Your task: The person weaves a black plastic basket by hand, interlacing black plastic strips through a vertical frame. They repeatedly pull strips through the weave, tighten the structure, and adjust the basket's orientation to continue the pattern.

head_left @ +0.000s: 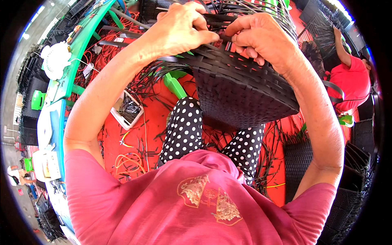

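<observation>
A black woven basket point(241, 92) rests tilted on my knees, its finished bottom toward me and loose black strips fanning from its upper rim. My left hand point(179, 28) is closed on a flat black strip point(212, 19) at the rim. My right hand point(261, 38) pinches the same band of weave just beside it, thumb and forefinger pressed on a strip. Both hands nearly touch above the basket wall. My legs in black trousers with white dots point(185, 126) show below the basket.
A red floor point(151, 122) is littered with black strip offcuts and orange cords. A white tray point(127, 109) of black pieces lies left of my knee. A green-edged workbench point(67, 77) runs along the left. Another person in red point(351, 81) works at right near stacked woven panels.
</observation>
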A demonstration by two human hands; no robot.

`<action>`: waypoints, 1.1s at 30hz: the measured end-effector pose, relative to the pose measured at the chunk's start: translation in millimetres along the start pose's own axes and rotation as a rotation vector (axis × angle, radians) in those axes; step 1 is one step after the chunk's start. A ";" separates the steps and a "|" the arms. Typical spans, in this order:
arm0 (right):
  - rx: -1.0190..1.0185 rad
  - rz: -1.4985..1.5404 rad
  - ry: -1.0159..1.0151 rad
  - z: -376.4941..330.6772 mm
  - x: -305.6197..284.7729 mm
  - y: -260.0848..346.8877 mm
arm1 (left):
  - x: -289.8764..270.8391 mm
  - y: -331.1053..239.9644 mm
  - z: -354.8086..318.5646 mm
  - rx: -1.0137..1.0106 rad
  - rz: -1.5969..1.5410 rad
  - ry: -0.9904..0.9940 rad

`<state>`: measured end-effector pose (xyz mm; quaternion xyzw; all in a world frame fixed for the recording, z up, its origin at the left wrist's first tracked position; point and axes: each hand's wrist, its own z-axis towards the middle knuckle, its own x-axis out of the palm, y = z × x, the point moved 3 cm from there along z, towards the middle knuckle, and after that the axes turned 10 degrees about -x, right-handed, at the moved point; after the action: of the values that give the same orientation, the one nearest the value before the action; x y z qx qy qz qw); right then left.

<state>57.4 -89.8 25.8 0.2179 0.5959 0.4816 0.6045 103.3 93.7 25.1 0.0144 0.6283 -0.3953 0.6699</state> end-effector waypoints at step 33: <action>-0.100 -0.066 0.031 21.9 21.3 -8.5 | -1.9 8.3 -1.4 0.059 0.168 -0.027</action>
<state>76.7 -68.9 12.1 0.1601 0.5872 0.4942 0.6208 106.9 101.1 22.5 0.0814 0.6041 -0.3561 0.7082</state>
